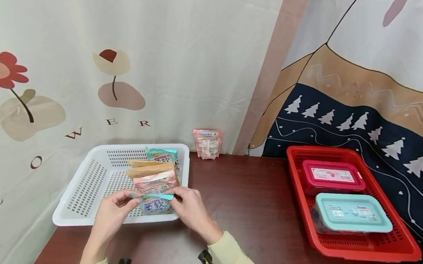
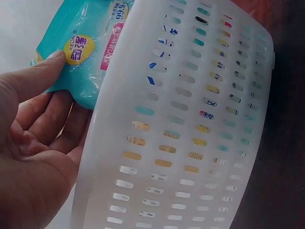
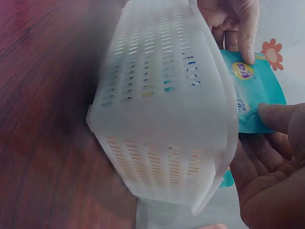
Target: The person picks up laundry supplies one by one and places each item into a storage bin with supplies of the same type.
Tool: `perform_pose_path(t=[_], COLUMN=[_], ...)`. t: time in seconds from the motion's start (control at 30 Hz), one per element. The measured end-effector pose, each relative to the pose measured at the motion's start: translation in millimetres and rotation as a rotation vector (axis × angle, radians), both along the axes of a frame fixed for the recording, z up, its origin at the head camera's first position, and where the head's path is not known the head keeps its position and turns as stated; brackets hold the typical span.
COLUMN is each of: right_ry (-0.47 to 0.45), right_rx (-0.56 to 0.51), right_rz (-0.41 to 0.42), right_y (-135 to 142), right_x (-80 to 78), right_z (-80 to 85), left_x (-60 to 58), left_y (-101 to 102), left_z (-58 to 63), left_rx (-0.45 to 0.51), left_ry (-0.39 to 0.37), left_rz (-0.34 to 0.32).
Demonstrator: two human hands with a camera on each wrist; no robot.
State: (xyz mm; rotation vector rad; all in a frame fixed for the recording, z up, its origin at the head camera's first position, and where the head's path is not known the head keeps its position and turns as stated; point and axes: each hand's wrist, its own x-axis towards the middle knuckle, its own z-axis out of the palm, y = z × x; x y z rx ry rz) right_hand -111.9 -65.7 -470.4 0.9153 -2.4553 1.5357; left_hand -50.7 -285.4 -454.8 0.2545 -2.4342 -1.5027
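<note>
A teal pouch (image 1: 156, 206) with blue lettering stands upright at the front right of a white basket (image 1: 122, 146). My left hand (image 1: 111, 213) pinches its top left corner between thumb and fingers. At the top right corner, my right hand (image 1: 193, 210) pinches the same pouch. In the left wrist view, the teal pouch (image 2: 83, 52) rises above the basket's perforated wall. Behind it in the basket is a pink pouch (image 1: 152, 184), then tan packets (image 1: 151, 170), and another teal pouch (image 1: 161, 153) at the back. The lower parts of these are hidden.
A pink pouch (image 1: 207, 144) stands on the brown table (image 1: 244, 195) against the curtain. To the right, a red basket (image 1: 357, 253) holds a container with a magenta lid (image 1: 331, 177) and one with a mint lid (image 1: 354, 213).
</note>
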Motion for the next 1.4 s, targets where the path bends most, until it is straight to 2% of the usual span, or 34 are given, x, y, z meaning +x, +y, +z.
perform_pose_path(t=[0.33,0.47,0.6,0.77,0.9,1.03,1.13,1.3,1.4], right_ry=[0.011,0.011,-0.006,-0.049,-0.082,-0.109,-0.119,-0.126,-0.130], right_rx=[0.004,0.001,-0.035,-0.096,-0.155,-0.198,-0.216,-0.207,-0.196], right_rz=[-0.005,-0.006,0.012,0.044,0.022,-0.033,-0.083,-0.175,-0.226], right_y=[-1.8,0.5,10.9,33.8,54.2,75.8,90.4,108.7,116.2], right_x=[0.5,1.7,2.7,1.5,-1.6,-6.6,-11.6,-21.2,-27.9], right_z=[-1.5,-1.4,2.4,6.2,5.3,7.4,9.4,10.3,9.3], left_x=[1.7,5.9,10.9,15.5,15.6,10.8,5.4,-7.4,-18.7], left_y=[-0.4,2.4,6.0,13.9,24.5,39.5,54.3,87.7,109.8], left_z=[-0.3,2.6,9.4,23.5,36.5,49.0,57.9,67.3,67.2], left_rx=[0.002,0.016,0.060,0.095,0.135,0.119,0.099,0.089,0.092], left_ry=[-0.012,0.018,0.083,0.177,0.278,0.426,0.506,0.534,0.520], left_rz=[-0.002,-0.015,-0.023,-0.024,-0.020,-0.017,-0.054,-0.161,-0.209])
